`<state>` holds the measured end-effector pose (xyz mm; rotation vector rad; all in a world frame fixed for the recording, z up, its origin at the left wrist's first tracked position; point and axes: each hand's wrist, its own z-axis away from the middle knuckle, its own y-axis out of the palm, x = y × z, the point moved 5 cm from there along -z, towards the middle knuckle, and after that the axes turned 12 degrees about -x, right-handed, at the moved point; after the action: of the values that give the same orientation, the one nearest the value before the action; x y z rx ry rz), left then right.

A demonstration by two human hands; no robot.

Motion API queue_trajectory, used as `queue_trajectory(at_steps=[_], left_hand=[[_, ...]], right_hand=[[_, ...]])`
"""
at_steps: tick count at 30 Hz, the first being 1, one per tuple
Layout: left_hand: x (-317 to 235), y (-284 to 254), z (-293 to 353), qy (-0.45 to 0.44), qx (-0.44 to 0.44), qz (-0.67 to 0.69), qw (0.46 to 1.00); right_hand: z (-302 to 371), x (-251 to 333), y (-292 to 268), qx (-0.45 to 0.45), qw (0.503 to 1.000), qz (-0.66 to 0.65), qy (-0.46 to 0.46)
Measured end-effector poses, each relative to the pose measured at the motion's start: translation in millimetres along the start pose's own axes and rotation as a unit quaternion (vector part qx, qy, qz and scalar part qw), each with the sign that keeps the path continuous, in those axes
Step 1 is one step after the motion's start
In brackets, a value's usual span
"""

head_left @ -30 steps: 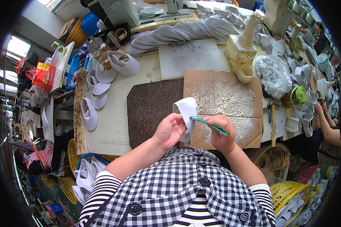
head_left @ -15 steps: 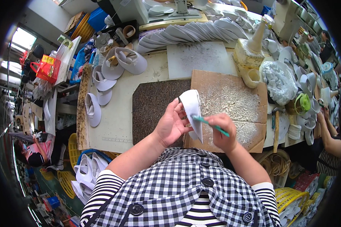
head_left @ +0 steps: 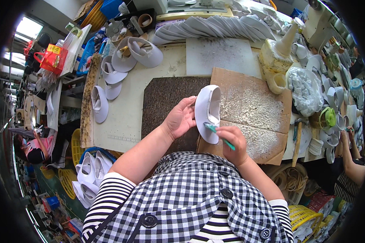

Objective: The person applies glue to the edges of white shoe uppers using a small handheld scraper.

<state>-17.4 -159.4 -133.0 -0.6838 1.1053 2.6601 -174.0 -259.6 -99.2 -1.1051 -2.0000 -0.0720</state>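
Note:
A white visor-shaped piece (head_left: 202, 111), with a broad curved brim and a raised band round an opening, stands nearly upright over the worktable. My left hand (head_left: 181, 117) holds it at its left edge, with some fingers hidden behind it. My right hand (head_left: 233, 141) is closed round the green handle of a toothbrush (head_left: 228, 142). The brush head touches or nearly touches the lower part of the brim. Beneath lie a dark speckled board (head_left: 166, 105) and, to the right, a cardboard sheet (head_left: 255, 105) crusted with dried whitish glue.
Similar white pieces (head_left: 99, 103) stand along the table's left side. A row of overlapping white brims (head_left: 211, 29) lies at the back. A glue-caked container (head_left: 275, 60), a clear plastic bag (head_left: 305, 91) and a wooden-handled hammer (head_left: 297, 143) are on the right. Other people work at both sides.
The white piece has turned from edge-on, so its brim and opening now show. My right hand and the toothbrush have moved slightly nearer me, lower on the brim. The whole view has shifted a little.

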Motion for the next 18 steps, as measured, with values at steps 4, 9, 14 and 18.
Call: queue_trajectory(at_steps=[4, 9, 14, 18], left_hand=[[1, -7, 8, 0.145, -0.083, -0.069, 0.984], [28, -23, 34, 0.190, -0.213, -0.106, 0.953], [30, -62, 21, 0.210, -0.318, -0.093, 0.920], [10, -53, 28, 0.236, -0.230, -0.125, 0.936]], right_hand=[[-19, -11, 9, -0.015, 1.000, 0.001, 0.016], [-25, -16, 12, -0.003, 1.000, -0.003, 0.007], [-21, -20, 2, 0.012, 1.000, 0.007, 0.008], [-51, -67, -91, -0.189, 0.966, 0.177, 0.001]])
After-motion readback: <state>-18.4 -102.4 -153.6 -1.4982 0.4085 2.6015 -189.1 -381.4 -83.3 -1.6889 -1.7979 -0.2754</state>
